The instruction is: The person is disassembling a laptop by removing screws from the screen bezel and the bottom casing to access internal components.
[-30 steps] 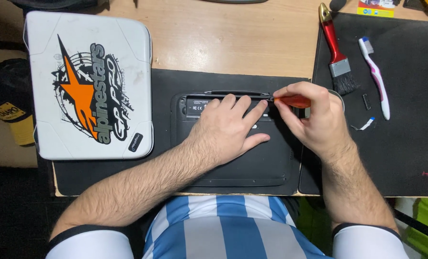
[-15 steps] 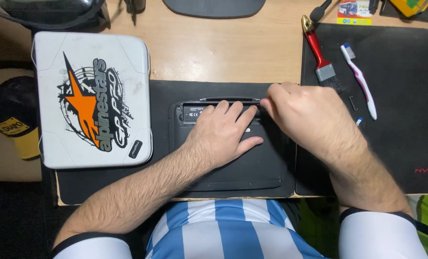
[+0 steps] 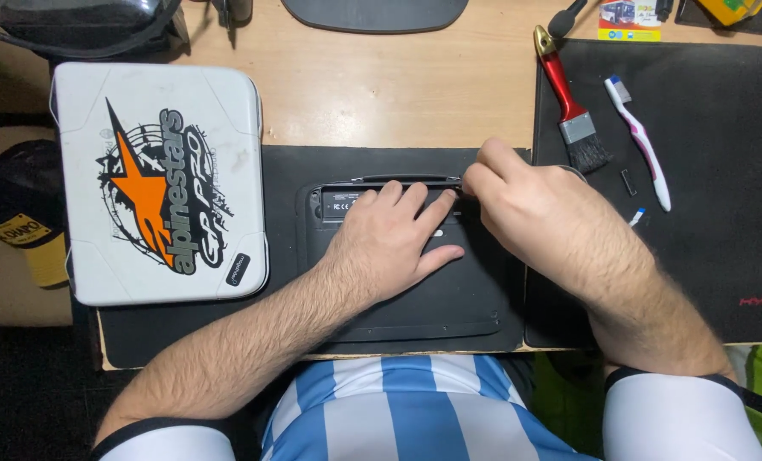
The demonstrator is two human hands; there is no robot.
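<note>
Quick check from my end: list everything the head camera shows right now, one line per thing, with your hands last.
black device: 1, black, flat on the near mat, centre
near mat: 1, black, under the device, at the desk's front edge
right mat: 1, black, right side of the desk
white case: 1, white with an orange and black star graphic, left of the device
paintbrush: 1, red handle, dark bristles, on the right mat
toothbrush: 1, white and pink, right of the paintbrush
cap: 1, black and yellow, far left, beside the desk
desk: 1, light wood
left hand: flat on the device
right hand: fingertips pinched at the device's top right edge; whether they hold anything is hidden
</note>
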